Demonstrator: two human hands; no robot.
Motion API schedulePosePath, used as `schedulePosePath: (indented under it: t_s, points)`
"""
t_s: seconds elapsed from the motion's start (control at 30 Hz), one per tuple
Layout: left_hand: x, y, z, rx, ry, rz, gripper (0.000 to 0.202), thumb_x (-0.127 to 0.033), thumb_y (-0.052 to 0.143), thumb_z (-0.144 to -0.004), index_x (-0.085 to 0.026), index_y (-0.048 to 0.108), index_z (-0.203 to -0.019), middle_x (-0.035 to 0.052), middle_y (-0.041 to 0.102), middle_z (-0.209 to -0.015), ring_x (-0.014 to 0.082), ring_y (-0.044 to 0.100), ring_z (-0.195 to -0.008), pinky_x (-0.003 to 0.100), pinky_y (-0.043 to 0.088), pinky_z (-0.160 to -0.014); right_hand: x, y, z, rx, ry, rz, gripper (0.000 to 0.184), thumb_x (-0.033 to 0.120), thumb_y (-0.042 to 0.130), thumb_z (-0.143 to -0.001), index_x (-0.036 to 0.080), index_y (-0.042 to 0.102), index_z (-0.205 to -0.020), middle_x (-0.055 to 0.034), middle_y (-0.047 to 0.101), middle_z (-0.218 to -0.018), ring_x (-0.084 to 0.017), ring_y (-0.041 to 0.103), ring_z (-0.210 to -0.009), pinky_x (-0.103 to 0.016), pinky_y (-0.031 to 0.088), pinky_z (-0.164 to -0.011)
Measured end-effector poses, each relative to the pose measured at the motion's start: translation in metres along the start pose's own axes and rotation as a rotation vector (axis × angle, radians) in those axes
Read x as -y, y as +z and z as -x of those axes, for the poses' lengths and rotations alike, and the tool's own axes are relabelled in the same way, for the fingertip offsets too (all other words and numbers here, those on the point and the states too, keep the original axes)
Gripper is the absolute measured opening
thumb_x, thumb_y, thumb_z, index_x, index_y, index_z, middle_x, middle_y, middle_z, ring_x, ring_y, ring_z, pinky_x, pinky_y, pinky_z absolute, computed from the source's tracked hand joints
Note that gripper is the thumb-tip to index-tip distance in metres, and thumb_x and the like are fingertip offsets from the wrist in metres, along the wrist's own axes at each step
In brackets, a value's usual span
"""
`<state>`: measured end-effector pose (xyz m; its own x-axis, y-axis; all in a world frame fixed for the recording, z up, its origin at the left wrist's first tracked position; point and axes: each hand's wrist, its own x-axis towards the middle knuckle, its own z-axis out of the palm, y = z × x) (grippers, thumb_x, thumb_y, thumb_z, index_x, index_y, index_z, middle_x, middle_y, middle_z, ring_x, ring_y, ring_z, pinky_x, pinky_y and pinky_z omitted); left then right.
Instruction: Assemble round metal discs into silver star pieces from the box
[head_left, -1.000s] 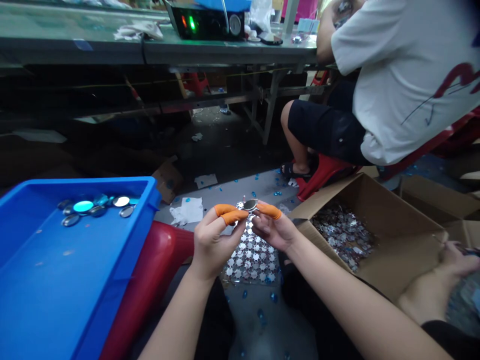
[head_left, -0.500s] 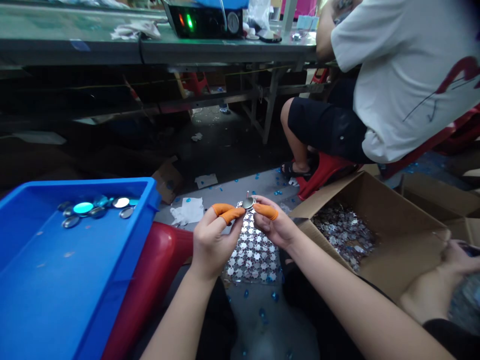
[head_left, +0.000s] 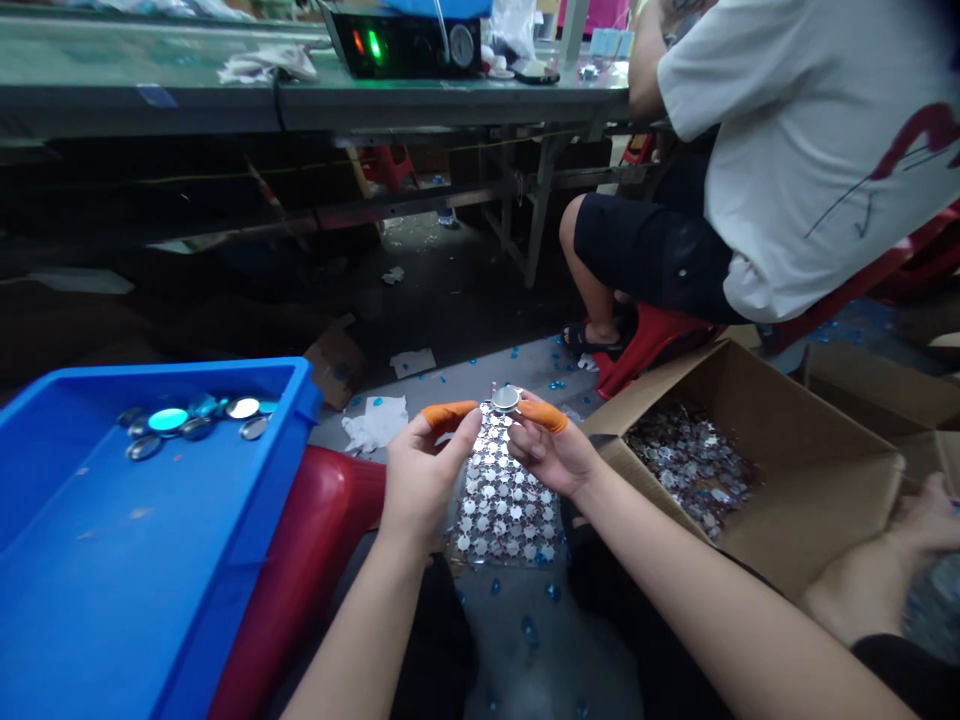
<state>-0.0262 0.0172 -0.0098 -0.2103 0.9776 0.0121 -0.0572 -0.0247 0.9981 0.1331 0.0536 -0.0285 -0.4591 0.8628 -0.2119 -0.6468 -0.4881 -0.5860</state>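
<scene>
My right hand (head_left: pixel 551 452) pinches a small round silver disc (head_left: pixel 505 398) at its fingertips; one finger wears an orange cot. My left hand (head_left: pixel 424 470), also with orange cots on its fingertips, is beside it with the fingers curled, a little apart from the disc. Beneath both hands lies a sheet of small silver star-shaped pieces (head_left: pixel 504 500) on the floor. A blue plastic bin (head_left: pixel 112 560) at my left holds several round discs (head_left: pixel 196 418) in its far corner.
An open cardboard box (head_left: pixel 795 480) of small silver pieces stands at my right. A red stool (head_left: pixel 315 540) props the bin. Another person in a white shirt (head_left: pixel 810 150) sits on a red stool ahead at a workbench (head_left: pixel 300 95). Another hand (head_left: pixel 926 520) shows at the far right.
My left fingers have drawn back from the disc, which stays in my right hand's pinch. Both hands have lifted slightly.
</scene>
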Motion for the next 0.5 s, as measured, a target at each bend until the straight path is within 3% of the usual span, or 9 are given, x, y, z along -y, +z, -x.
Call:
schedulePosePath:
  t_s: [0.1,0.23,0.5]
  points:
    - [0.0012,0.0045,-0.0011,0.072,-0.207,0.227,0.033,-0.040,0.082,-0.078,-0.014,0.074,-0.098,0.0067,0.068,-0.088,0.0155,0.063,-0.079,0.021,0.048,-0.061,-0.0025,-0.0028,0.0003,0.018,-0.006,0.069,0.036,0.028,0.071,-0.078,0.022,0.056,-0.110,0.0107,0.046,-0.049,-0.006,0.026,-0.038,-0.022,0.019,-0.045]
    - [0.0010,0.0065,-0.0018,0.087,-0.363,0.378,0.035,-0.036,0.085,-0.073,-0.014,0.073,-0.098,0.0065,0.067,-0.094,0.0140,0.062,-0.081,0.018,0.047,-0.059,-0.0052,-0.0030,-0.0006,0.009,-0.038,0.137,0.042,0.030,0.073,-0.077,0.021,0.056,-0.115,0.0112,0.044,-0.045,-0.006,0.026,-0.038,-0.022,0.017,-0.045]
    - [0.0015,0.0040,-0.0026,0.095,-0.522,0.572,0.034,-0.019,0.089,-0.066,-0.011,0.073,-0.094,0.0041,0.066,-0.089,0.0092,0.063,-0.075,0.014,0.050,-0.063,-0.0060,0.0008,-0.0038,-0.026,-0.104,0.217,0.047,0.029,0.080,-0.069,0.020,0.060,-0.110,0.0081,0.055,-0.064,0.000,0.030,-0.036,-0.021,0.012,-0.041]
